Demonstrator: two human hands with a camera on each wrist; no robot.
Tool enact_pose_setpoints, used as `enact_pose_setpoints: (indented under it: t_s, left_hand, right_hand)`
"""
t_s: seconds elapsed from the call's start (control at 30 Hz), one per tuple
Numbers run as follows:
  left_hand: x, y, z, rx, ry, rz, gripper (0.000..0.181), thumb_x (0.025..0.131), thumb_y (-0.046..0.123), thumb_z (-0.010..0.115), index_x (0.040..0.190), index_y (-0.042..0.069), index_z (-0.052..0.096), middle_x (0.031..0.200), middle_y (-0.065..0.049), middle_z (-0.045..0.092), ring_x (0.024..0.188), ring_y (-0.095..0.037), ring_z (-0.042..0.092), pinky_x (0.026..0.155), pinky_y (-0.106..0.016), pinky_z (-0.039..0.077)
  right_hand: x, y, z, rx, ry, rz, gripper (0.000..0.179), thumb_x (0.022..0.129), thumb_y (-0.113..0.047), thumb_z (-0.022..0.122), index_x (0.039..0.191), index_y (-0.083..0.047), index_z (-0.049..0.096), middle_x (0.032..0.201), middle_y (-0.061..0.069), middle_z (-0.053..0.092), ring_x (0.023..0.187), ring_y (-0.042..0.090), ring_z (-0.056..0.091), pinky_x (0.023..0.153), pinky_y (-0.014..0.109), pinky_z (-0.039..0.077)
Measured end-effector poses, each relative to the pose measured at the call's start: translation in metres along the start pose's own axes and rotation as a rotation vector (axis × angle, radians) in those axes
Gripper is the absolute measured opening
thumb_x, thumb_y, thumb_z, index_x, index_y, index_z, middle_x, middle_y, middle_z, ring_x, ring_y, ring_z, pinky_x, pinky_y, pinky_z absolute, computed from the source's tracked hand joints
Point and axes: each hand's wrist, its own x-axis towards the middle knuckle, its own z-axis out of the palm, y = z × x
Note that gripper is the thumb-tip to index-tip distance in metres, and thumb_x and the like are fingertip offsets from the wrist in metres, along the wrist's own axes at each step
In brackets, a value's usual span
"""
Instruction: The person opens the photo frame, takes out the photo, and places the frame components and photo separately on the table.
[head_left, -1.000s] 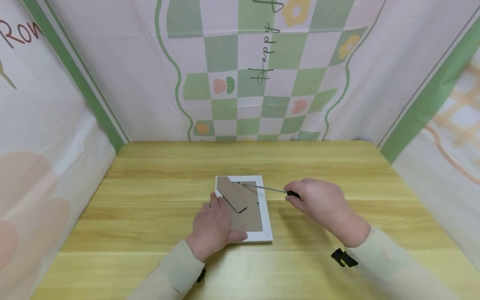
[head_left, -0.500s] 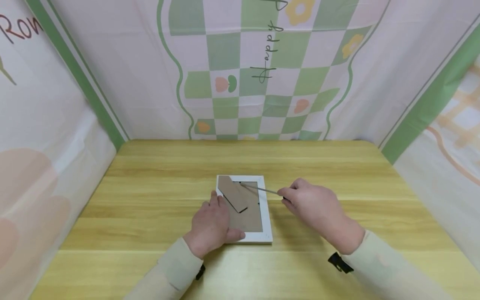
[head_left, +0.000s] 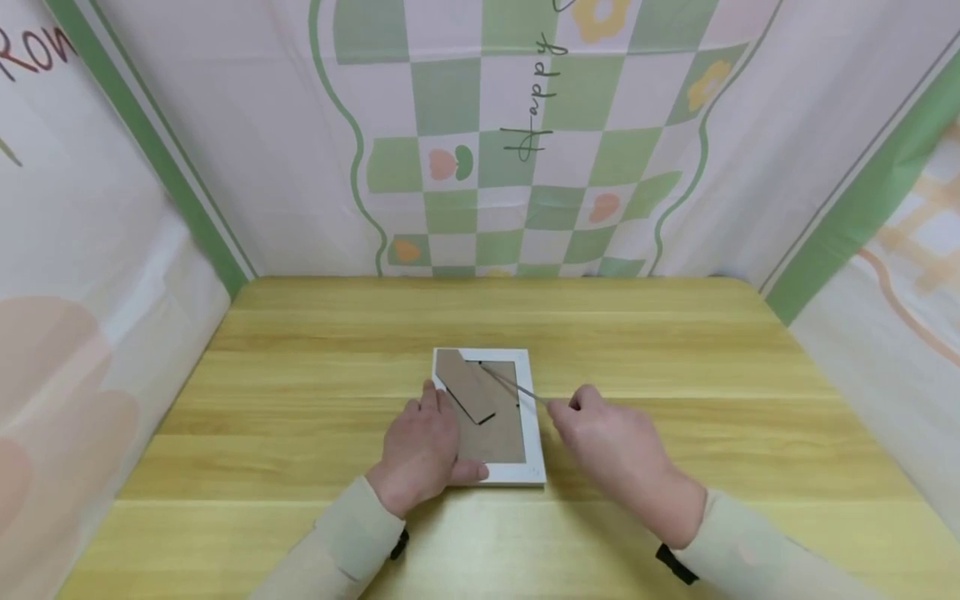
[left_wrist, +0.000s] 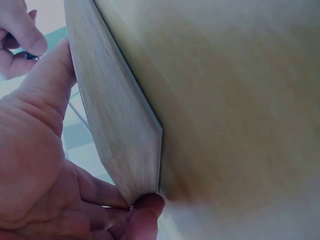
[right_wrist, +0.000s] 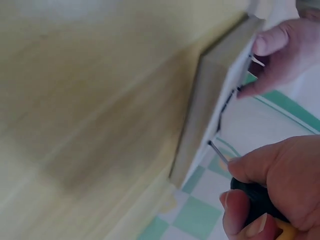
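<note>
On the tabletop (head_left: 300,433), around the middle of its width: a picture frame (head_left: 504,437), lying flat with its brown backing board (head_left: 508,417) upward, white border (head_left: 532,450) all round.
Stand flap (head_left: 467,387): set slantwise over the backing board, overlapping the border at the upper-left corner and ending toward the middle.
Black tabs: two tiny dark marks, one at the backing's top edge (head_left: 480,362), the other at its right edge (head_left: 517,406).
Left hand (head_left: 420,450): grasping the frame by its lower-left corner — fingers along the left edge, thumb across the bottom border.
Right hand (head_left: 615,450): clasped round the screwdriver (right_wrist: 257,200), whose handle is black with some yellow.
Screwdriver shaft (head_left: 525,390): thin metal, slanting over the right border — its end is at the upper tab, too small to tell whether it touches.
Sleeves: pale on both arms, left (head_left: 352,525) and right (head_left: 750,533), with a black strap (head_left: 677,565) showing at the right wrist.
Backdrop: pale cloth (head_left: 300,167) behind the tabletop, with green-and-white checks, flowers and lettering.
</note>
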Motion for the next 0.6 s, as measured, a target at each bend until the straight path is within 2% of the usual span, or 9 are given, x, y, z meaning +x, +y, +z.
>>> enact_pose_setpoints:
  t_s: [0.03, 0.17, 0.37, 0.4, 0.47, 0.53, 0.6]
  left_hand:
    - [0.0, 0.0, 0.0, 0.002, 0.002, 0.002, 0.122, 0.077, 0.074, 0.078, 0.149, -0.017, 0.041, 0.159, -0.037, 0.036, 0.124, -0.041, 0.058, 0.099, -0.045, 0.054]
    - [0.0, 0.001, 0.0, 0.01, 0.005, 0.006, 0.121, 0.077, 0.074, 0.078, 0.149, -0.017, 0.042, 0.158, -0.037, 0.036, 0.124, -0.042, 0.059, 0.099, -0.046, 0.055]
    - [0.0, 0.0, 0.0, 0.021, 0.006, 0.006, 0.122, 0.077, 0.074, 0.077, 0.149, -0.017, 0.042, 0.158, -0.037, 0.037, 0.127, -0.042, 0.058, 0.1, -0.046, 0.055]
    - [0.0, 0.0, 0.0, 0.024, 0.007, 0.007, 0.122, 0.077, 0.075, 0.077, 0.148, -0.017, 0.042, 0.158, -0.037, 0.037, 0.128, -0.042, 0.058, 0.101, -0.046, 0.054]
    - [0.0, 0.0, 0.0, 0.029, 0.011, 0.01, 0.121, 0.077, 0.075, 0.077, 0.148, -0.017, 0.042, 0.158, -0.037, 0.038, 0.129, -0.042, 0.057, 0.101, -0.046, 0.054]
    - [0.0, 0.0, 0.0, 0.035, 0.016, 0.015, 0.121, 0.077, 0.075, 0.076, 0.148, -0.017, 0.043, 0.157, -0.037, 0.038, 0.129, -0.042, 0.057, 0.101, -0.045, 0.054]
    - [-0.001, 0.0, 0.0, 0.045, 0.021, 0.021, 0.12, 0.078, 0.075, 0.076, 0.148, -0.017, 0.043, 0.157, -0.037, 0.039, 0.128, -0.042, 0.058, 0.1, -0.045, 0.055]
  right_hand:
    - [-0.001, -0.001, 0.001, -0.001, -0.001, 0.0, 0.049, 0.112, -0.015, 0.022, 0.088, -0.007, 0.064, 0.076, 0.013, 0.062, 0.041, 0.006, 0.032, 0.031, 0.024, 0.028]
    - [-0.004, -0.003, 0.003, 0.01, -0.009, -0.009, 0.024, 0.103, -0.009, 0.046, 0.094, -0.005, 0.067, 0.079, 0.016, 0.063, 0.041, 0.008, 0.038, 0.032, 0.023, 0.03]
    - [-0.001, -0.002, 0.001, 0.012, -0.029, -0.01, 0.009, 0.098, -0.01, 0.061, 0.096, -0.006, 0.069, 0.077, 0.014, 0.062, 0.041, 0.006, 0.036, 0.032, 0.022, 0.029]
    - [0.001, 0.0, 0.0, 0.024, -0.049, 0.001, 0.005, 0.096, -0.011, 0.067, 0.096, -0.007, 0.069, 0.076, 0.012, 0.061, 0.041, 0.006, 0.035, 0.032, 0.022, 0.029]
    - [0.007, 0.005, -0.005, 0.077, -0.114, 0.028, 0.01, 0.091, -0.013, 0.077, 0.098, -0.009, 0.071, 0.075, 0.009, 0.061, 0.044, 0.005, 0.036, 0.034, 0.021, 0.03]
    - [0.016, 0.013, -0.011, 0.173, -0.223, 0.08, 0.013, 0.09, -0.015, 0.08, 0.1, -0.011, 0.073, 0.074, 0.004, 0.062, 0.049, 0.006, 0.042, 0.038, 0.023, 0.035]
    - [0.026, 0.025, -0.018, 0.292, -0.348, 0.135, 0.011, 0.093, -0.016, 0.077, 0.104, -0.014, 0.075, 0.078, -0.001, 0.067, 0.058, 0.006, 0.052, 0.046, 0.026, 0.045]
